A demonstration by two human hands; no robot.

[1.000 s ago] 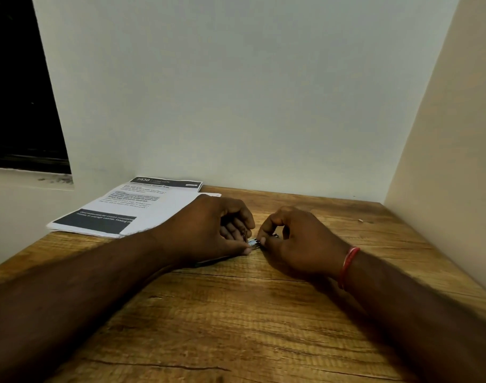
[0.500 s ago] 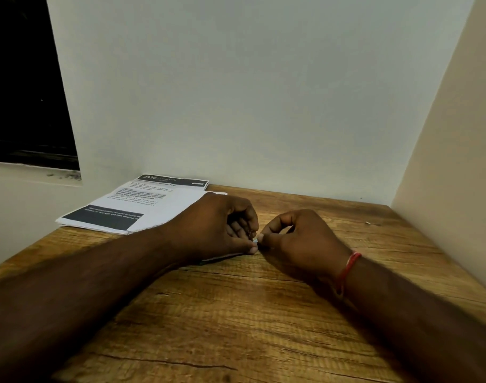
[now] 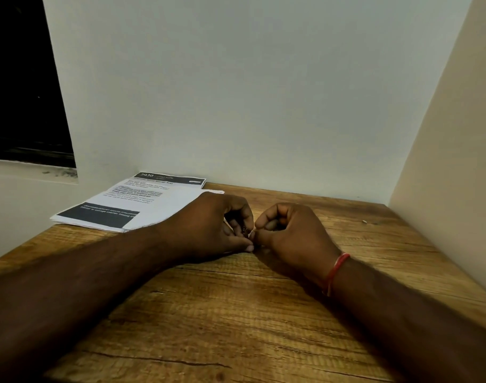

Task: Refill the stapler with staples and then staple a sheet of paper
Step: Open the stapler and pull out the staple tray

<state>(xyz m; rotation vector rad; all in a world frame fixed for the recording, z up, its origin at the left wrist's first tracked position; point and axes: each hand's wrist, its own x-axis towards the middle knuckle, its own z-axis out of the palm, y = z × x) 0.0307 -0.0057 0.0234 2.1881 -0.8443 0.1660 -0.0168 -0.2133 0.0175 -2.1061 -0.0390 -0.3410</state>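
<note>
**Two hands pinched together over something small and hidden**

Both hands rest on the wooden worktop [image 3: 236, 313], knuckles up, fingertips meeting at one spot. The left hand [image 3: 208, 228] is curled, thumb pressed low against the wood, fingers folded down over a small dark object [image 3: 245, 231] of which only a sliver shows. It may be the stapler or a part of it, but too little is visible to be sure, and no staples can be made out. The right hand [image 3: 291, 233] closes its thumb and forefinger together right at that same spot, the other fingers tucked into the palm. What that grip pinches, if anything, cannot be told; it touches the left thumb tip and the dark sliver.

No box, tray or other container shows anywhere in the frame.

Behind and to the left of the grip lies a stack of printed paper [image 3: 131, 205], white with dark bands, its far edge against the back wall [image 3: 250, 92]. The left hand and wrist overlap the stack's near corner. A red thread bracelet [image 3: 334, 272] circles the right wrist, just behind the grip. Well off to the right of it, near the side wall [image 3: 457, 161], a tiny pale speck [image 3: 364, 221] lies on the wood, too small to identify. A dark window opening [image 3: 20, 78] sits far left.
</note>
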